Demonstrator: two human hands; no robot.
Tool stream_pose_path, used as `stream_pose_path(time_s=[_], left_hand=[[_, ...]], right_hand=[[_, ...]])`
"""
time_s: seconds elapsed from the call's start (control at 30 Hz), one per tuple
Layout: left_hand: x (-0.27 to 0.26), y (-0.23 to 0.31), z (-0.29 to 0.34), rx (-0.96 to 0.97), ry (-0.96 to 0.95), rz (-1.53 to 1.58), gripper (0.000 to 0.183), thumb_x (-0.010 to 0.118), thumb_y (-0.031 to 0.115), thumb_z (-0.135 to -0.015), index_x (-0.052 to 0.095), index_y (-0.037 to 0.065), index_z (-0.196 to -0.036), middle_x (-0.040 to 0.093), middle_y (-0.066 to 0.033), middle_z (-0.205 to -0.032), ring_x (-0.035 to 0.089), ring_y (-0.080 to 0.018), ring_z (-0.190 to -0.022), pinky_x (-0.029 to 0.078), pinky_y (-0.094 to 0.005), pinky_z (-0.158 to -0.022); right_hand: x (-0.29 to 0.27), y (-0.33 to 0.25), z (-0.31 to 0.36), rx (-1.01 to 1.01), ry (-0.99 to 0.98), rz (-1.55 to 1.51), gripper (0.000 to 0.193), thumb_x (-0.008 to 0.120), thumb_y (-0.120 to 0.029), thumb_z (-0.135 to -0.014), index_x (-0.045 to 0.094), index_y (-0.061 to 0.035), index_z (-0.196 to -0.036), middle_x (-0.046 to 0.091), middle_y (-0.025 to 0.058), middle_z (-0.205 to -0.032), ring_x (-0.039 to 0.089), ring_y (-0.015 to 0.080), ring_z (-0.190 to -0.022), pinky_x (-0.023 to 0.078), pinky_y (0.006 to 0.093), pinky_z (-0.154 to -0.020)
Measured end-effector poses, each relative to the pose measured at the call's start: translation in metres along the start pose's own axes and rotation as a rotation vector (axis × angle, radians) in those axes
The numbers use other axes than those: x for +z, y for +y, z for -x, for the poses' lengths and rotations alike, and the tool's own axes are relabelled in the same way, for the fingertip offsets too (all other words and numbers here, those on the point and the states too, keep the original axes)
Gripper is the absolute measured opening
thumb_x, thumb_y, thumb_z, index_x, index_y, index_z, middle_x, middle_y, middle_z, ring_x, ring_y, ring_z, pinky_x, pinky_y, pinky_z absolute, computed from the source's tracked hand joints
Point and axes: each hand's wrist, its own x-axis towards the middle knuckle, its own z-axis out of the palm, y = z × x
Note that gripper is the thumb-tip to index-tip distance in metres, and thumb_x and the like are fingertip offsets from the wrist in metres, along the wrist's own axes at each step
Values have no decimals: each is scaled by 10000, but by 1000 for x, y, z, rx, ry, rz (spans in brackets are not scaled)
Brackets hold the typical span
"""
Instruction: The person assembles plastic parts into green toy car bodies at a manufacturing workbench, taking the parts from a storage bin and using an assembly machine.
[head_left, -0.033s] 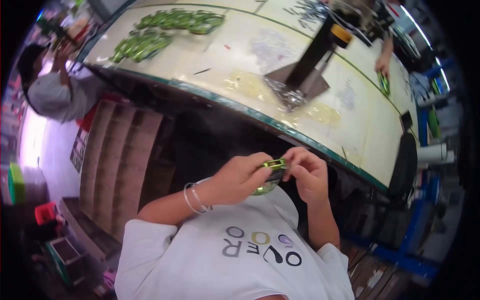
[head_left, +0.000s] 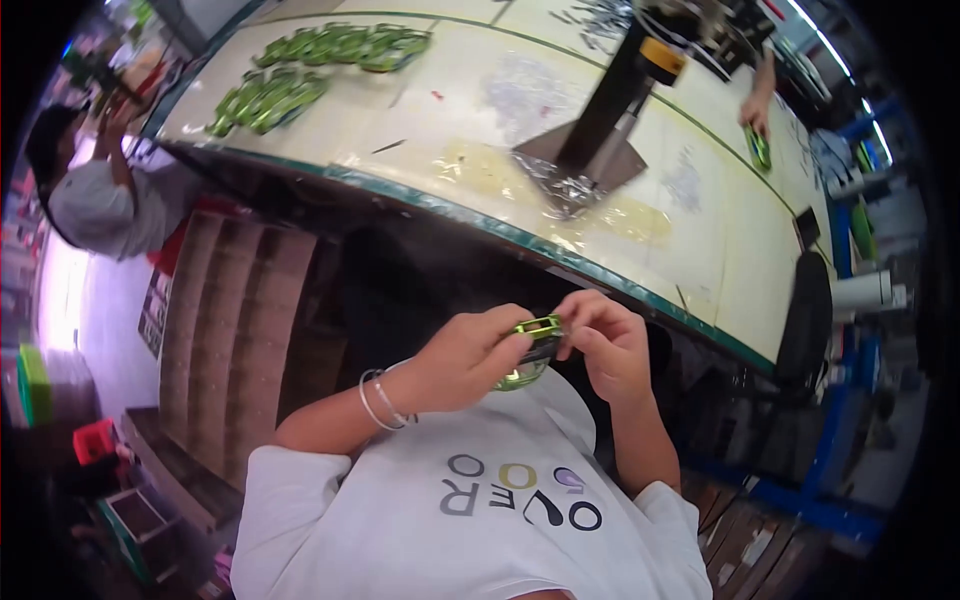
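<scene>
My left hand (head_left: pixel 468 358) is closed round a small shiny green and black part (head_left: pixel 538 328), held in front of my shirt below the table edge. Its upper end shows a narrow slot framed in green, and a clear or glossy curved piece shows beneath. At the part's right end is my right hand (head_left: pixel 610 345), thumb and forefinger pinched close against it. Whatever sits between those fingertips is too small to make out. Similar green parts (head_left: pixel 345 45) lie in rows on the far left of the table, with more green parts (head_left: pixel 268 98) nearer.
A pale worktable (head_left: pixel 420 110) with a green edge runs across ahead. On it stands a dark post with a flat base (head_left: pixel 580 165). At the far right, another person's hand (head_left: pixel 755 112) touches a green piece. Left are a seated person (head_left: pixel 95 195) and brown cardboard (head_left: pixel 225 330).
The view has shifted slightly, so the table and its contents sit a little further left. My hands keep nearly the same hold, with the right fingertips still at the part's end.
</scene>
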Motion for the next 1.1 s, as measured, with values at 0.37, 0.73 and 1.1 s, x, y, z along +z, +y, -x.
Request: stream_pose_path(time_s=[0.37,0.73,1.1], left_hand=[[0,12,3,10,8,-123,147,431,103,-825,496,-8,-898,516,-117,-689,515,-196,-560,404,-269,-538],[0,11,0,98,-186,-240,147,439,97,-819,481,-9,-911,506,-144,-713,521,-263,-618,403,-306,-568],[3,-4,-7,-16,114,404,233,467,72,-836,435,1,-1056,544,-73,-898,519,-90,-803,429,-244,-690]], right_hand=[[1,-4,4,-29,-63,133,17,519,55,-747,527,48,-760,480,104,-935,525,127,-757,466,237,-660],[-19,-12,-6,80,-283,89,204,594,77,-672,504,14,-845,498,107,-886,519,120,-752,445,210,-662],[20,30,4,-721,71,1119,664,707,-149,-625,366,-168,-1195,405,235,-1127,463,345,-959,415,390,-763]])
